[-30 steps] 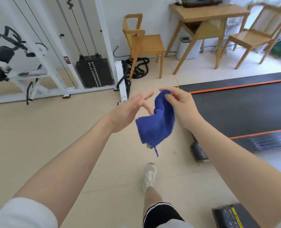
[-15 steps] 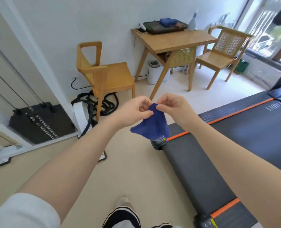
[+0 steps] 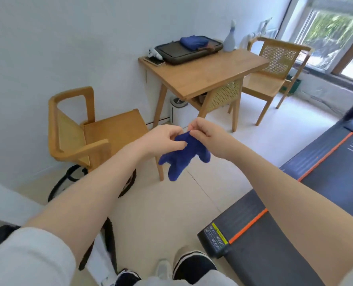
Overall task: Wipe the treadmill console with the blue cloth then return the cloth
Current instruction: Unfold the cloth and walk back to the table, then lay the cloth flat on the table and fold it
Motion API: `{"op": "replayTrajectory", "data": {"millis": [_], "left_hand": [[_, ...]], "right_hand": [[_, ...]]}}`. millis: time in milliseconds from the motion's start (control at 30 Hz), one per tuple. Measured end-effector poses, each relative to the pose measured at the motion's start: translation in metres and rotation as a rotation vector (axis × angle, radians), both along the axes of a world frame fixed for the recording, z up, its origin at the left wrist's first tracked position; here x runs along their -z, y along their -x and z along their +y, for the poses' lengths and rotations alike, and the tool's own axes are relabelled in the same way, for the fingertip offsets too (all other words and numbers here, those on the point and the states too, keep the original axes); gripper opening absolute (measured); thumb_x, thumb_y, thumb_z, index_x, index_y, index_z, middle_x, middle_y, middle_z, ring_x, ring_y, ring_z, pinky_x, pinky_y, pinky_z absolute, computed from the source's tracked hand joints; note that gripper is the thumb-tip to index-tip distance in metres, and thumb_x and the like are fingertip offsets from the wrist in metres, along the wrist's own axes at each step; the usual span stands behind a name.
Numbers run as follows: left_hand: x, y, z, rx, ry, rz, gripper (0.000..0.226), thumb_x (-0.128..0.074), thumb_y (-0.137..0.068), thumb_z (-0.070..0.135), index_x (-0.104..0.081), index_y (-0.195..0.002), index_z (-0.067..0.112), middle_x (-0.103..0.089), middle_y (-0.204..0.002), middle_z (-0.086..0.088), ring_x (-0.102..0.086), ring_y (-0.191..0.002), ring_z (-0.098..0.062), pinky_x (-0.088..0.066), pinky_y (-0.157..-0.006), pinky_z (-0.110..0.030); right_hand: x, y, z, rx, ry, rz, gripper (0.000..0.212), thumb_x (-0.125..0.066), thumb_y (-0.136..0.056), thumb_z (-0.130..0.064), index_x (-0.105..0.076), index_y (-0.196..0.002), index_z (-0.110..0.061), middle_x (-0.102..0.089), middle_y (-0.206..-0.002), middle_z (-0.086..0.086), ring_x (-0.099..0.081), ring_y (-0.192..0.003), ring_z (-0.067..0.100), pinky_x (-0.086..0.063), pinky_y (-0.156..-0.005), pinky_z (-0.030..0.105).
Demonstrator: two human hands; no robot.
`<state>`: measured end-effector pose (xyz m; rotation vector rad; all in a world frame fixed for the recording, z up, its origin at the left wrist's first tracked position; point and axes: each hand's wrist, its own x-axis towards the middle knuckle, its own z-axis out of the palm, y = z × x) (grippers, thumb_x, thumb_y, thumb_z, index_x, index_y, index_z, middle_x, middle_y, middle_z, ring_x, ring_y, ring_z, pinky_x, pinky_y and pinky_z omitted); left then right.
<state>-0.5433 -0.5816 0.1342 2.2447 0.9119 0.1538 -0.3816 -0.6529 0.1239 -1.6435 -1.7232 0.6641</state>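
While both hands are meeting in front of the chest, the scene is reading like this:

Cloth: the blue cloth [image 3: 184, 155] is hanging in the air between the two hands, above the floor just in front of the wooden table [image 3: 204, 73], its lower lobes drooping freely.
Left hand: the left hand [image 3: 163, 139] is pinching the cloth's upper left edge, fingers curled around the fabric.
Right hand: the right hand [image 3: 207, 137] is pinching the upper right edge, thumb and fingertips closing on it.
Handling: the cloth is looking light, soft and limp, sagging wherever it is not being held; it is unlikely to slip or break, but it is likely to bunch. Taking it by two top corners, as now, is probably the way to spread or fold it.
Stage: judging by the treadmill deck [image 3: 316, 203] lying off to the right of the table and the hands facing the table, the cloth is probably being tidied for return; the console itself is not showing.
Return spot: a dark tray [image 3: 171, 52] at the back of the table is holding another blue bundle [image 3: 194, 41], likely the resting place.
Edges: the table's near edge, the armchair [image 3: 93, 133] to the table's left, and the cane chair [image 3: 274, 65] to its right are bounding the approach.
Open room: pale floor [image 3: 202, 203] in front of the table is giving room to step in.
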Motion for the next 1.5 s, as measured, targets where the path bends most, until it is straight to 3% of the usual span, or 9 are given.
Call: {"op": "replayTrajectory", "data": {"millis": [133,333,500,700,833,1067,1233,1400,1500], "left_hand": [[0.004,-0.042,0.091,0.122,-0.129,0.053,0.030,-0.056,-0.085,0.035,-0.056,-0.077,0.006,-0.055,-0.086,-0.008,-0.053,-0.074,-0.020,-0.041,-0.066,-0.031],[0.020,-0.104,0.210,0.114,-0.141,0.036,0.004,-0.051,-0.084,0.017,-0.049,-0.087,0.017,-0.055,-0.071,0.003,-0.049,-0.064,-0.013,-0.039,-0.058,-0.028],[0.031,-0.176,0.318,0.080,-0.147,0.032,0.024,-0.040,-0.080,0.001,-0.048,-0.072,0.023,-0.049,-0.065,0.006,-0.047,-0.065,-0.016,-0.034,-0.056,-0.026],[0.035,-0.260,0.411,0.032,-0.032,0.018,0.018,-0.040,-0.094,0.014,-0.055,-0.102,0.018,-0.063,-0.092,-0.001,-0.058,-0.081,-0.017,-0.043,-0.063,-0.026],[0.051,-0.307,0.465,0.049,0.136,0.077,0.016,-0.046,-0.093,0.018,-0.060,-0.101,0.014,-0.067,-0.097,-0.005,-0.061,-0.089,-0.022,-0.047,-0.074,-0.032],[0.098,-0.405,0.557,0.087,0.424,0.084,0.006,-0.057,-0.089,0.012,-0.061,-0.087,0.016,-0.070,-0.083,-0.002,-0.064,-0.074,-0.016,-0.051,-0.075,-0.035],[0.129,-0.468,0.606,0.027,0.391,0.160,0.009,-0.058,-0.088,0.018,-0.062,-0.096,0.016,-0.064,-0.083,0.004,-0.058,-0.075,-0.012,-0.045,-0.062,-0.022],[0.143,-0.514,0.637,-0.113,0.330,0.123,0.015,-0.055,-0.090,0.017,-0.065,-0.098,0.010,-0.067,-0.095,-0.006,-0.059,-0.087,-0.021,-0.045,-0.073,-0.029],[0.147,-0.535,0.652,-0.220,0.298,0.115,0.014,-0.054,-0.090,0.015,-0.065,-0.099,0.013,-0.064,-0.094,-0.001,-0.056,-0.085,-0.014,-0.040,-0.066,-0.017]], "right_hand": [[0.001,-0.045,0.081,0.037,0.072,-0.057,0.015,-0.041,-0.097,-0.015,-0.051,-0.088,-0.022,-0.055,-0.080,-0.011,-0.049,-0.078,0.012,-0.040,-0.073,0.028],[-0.005,-0.128,0.192,0.089,0.106,-0.114,0.014,-0.064,-0.086,-0.030,-0.066,-0.085,-0.016,-0.065,-0.080,-0.002,-0.056,-0.073,0.008,-0.044,-0.068,0.020],[-0.016,-0.212,0.281,0.113,0.191,-0.183,0.010,-0.069,-0.080,-0.022,-0.066,-0.083,-0.013,-0.066,-0.081,0.002,-0.057,-0.075,0.012,-0.046,-0.067,0.024],[-0.003,-0.316,0.363,0.104,0.482,-0.464,0.012,-0.061,-0.081,-0.020,-0.056,-0.070,-0.018,-0.055,-0.064,-0.003,-0.051,-0.064,0.016,-0.036,-0.053,0.021],[0.016,-0.385,0.403,0.200,0.618,-0.342,0.024,-0.062,-0.080,-0.024,-0.061,-0.085,-0.001,-0.057,-0.075,0.015,-0.051,-0.070,0.024,-0.039,-0.062,0.030],[0.055,-0.493,0.482,0.316,0.659,-0.225,0.025,-0.056,-0.080,-0.009,-0.050,-0.061,-0.023,-0.050,-0.065,-0.003,-0.047,-0.065,0.017,-0.037,-0.057,0.025],[0.082,-0.561,0.539,0.257,0.732,-0.487,0.037,-0.055,-0.088,-0.028,-0.040,-0.058,-0.014,-0.041,-0.060,0.003,-0.038,-0.060,0.019,-0.027,-0.052,0.027],[0.087,-0.615,0.590,0.270,0.786,-0.232,0.017,-0.057,-0.083,-0.017,-0.053,-0.071,-0.007,-0.046,-0.067,0.003,-0.042,-0.066,0.021,-0.032,-0.055,0.027],[0.087,-0.645,0.629,0.233,0.779,-0.189,0.005,-0.057,-0.083,-0.011,-0.060,-0.086,-0.007,-0.053,-0.077,0.002,-0.048,-0.075,0.021,-0.038,-0.057,0.027]]}}
